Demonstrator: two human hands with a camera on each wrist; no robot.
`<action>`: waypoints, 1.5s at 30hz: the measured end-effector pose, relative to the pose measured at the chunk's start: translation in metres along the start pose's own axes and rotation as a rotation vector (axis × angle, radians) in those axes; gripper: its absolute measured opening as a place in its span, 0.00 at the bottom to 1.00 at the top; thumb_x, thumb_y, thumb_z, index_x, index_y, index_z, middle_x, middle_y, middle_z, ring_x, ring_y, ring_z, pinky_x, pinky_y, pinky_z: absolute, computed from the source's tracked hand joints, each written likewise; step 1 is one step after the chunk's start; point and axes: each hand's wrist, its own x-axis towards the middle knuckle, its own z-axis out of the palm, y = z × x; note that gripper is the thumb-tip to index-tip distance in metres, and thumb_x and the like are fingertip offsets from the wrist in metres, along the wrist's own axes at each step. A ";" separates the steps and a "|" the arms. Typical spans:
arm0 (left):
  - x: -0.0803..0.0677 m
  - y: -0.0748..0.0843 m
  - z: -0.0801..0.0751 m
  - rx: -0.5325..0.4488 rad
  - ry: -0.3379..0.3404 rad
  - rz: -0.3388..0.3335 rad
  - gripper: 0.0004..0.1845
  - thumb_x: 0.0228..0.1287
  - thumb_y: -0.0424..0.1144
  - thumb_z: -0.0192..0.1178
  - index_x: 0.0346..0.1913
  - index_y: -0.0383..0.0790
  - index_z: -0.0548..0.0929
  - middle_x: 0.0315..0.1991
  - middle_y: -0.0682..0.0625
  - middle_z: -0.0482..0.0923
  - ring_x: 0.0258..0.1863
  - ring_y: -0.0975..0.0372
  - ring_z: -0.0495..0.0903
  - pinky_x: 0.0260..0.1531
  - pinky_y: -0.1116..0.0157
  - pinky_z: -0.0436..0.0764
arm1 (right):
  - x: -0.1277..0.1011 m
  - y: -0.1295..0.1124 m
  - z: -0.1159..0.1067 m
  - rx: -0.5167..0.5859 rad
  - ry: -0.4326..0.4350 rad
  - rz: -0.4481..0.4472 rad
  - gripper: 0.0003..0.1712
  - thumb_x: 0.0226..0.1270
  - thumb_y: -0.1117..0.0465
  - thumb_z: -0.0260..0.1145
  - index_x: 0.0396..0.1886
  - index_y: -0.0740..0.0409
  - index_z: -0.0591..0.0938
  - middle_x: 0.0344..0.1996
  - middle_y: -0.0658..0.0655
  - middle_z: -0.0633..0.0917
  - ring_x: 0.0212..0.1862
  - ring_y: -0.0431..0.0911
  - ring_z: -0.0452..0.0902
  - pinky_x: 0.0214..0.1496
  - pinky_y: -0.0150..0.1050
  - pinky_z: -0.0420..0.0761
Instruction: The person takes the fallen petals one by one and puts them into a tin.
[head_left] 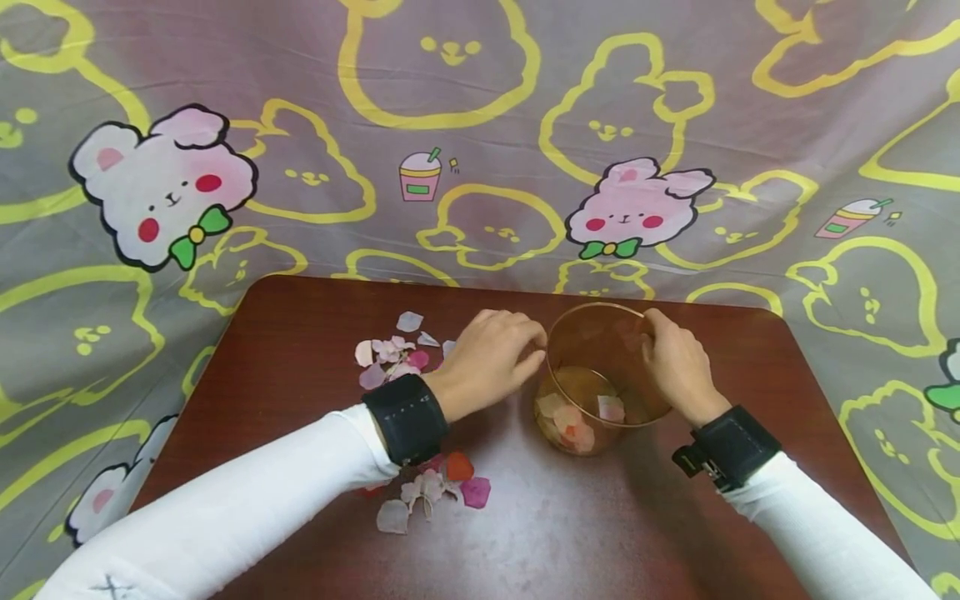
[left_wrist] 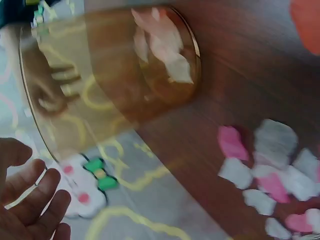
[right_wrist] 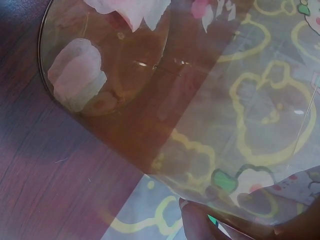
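Note:
A clear amber cylindrical container (head_left: 600,337) stands on the table, tilted in the head view by perspective, with several pale pink petals (head_left: 573,435) on its bottom. On its right side my right hand (head_left: 681,367) grips the rim; in the right wrist view a thumb (right_wrist: 196,216) lies against the outside of the wall. Just left of the rim is my left hand (head_left: 491,352), holding nothing. Its fingers (left_wrist: 47,187) are loosely bent beside the container's mouth in the left wrist view.
Pink and white petals (head_left: 390,350) lie in a loose group at the far left, partly behind the left hand. Another group of petals (head_left: 430,490) lies nearer, below the left wrist. A patterned curtain (head_left: 480,150) hangs behind the brown table (head_left: 300,333).

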 end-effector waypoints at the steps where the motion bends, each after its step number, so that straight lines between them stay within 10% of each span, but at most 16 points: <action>1: -0.001 -0.006 -0.001 -0.012 0.009 -0.027 0.06 0.67 0.40 0.64 0.41 0.43 0.87 0.39 0.51 0.87 0.46 0.56 0.85 0.55 0.56 0.78 | 0.000 0.000 0.000 -0.001 0.000 0.001 0.03 0.71 0.69 0.57 0.40 0.61 0.76 0.24 0.62 0.79 0.24 0.55 0.74 0.21 0.42 0.65; 11: -0.024 -0.079 -0.017 -0.054 0.025 -0.296 0.11 0.70 0.40 0.62 0.48 0.38 0.86 0.47 0.42 0.87 0.51 0.49 0.84 0.60 0.50 0.76 | 0.001 -0.001 0.000 0.001 -0.006 -0.003 0.05 0.71 0.70 0.56 0.43 0.62 0.77 0.23 0.60 0.77 0.23 0.52 0.70 0.20 0.40 0.63; 23: -0.073 -0.164 -0.017 0.097 0.029 -0.490 0.12 0.69 0.38 0.59 0.47 0.33 0.84 0.39 0.37 0.87 0.35 0.47 0.83 0.41 0.48 0.78 | 0.001 -0.001 -0.001 -0.002 -0.009 -0.004 0.05 0.71 0.70 0.56 0.42 0.62 0.77 0.23 0.60 0.79 0.23 0.52 0.71 0.20 0.40 0.63; 38: -0.101 -0.184 0.009 0.170 -0.186 -0.541 0.20 0.61 0.34 0.69 0.54 0.28 0.81 0.47 0.30 0.83 0.46 0.37 0.82 0.47 0.40 0.80 | 0.002 0.000 0.000 -0.012 -0.009 0.002 0.04 0.71 0.69 0.56 0.42 0.62 0.76 0.24 0.60 0.77 0.24 0.52 0.71 0.21 0.40 0.64; 45: -0.105 -0.183 0.016 0.234 -0.138 -0.495 0.09 0.64 0.31 0.62 0.44 0.30 0.84 0.38 0.30 0.83 0.40 0.36 0.82 0.39 0.40 0.81 | 0.002 0.000 0.000 -0.008 -0.010 0.003 0.05 0.71 0.70 0.56 0.44 0.62 0.76 0.23 0.59 0.76 0.24 0.52 0.69 0.21 0.40 0.63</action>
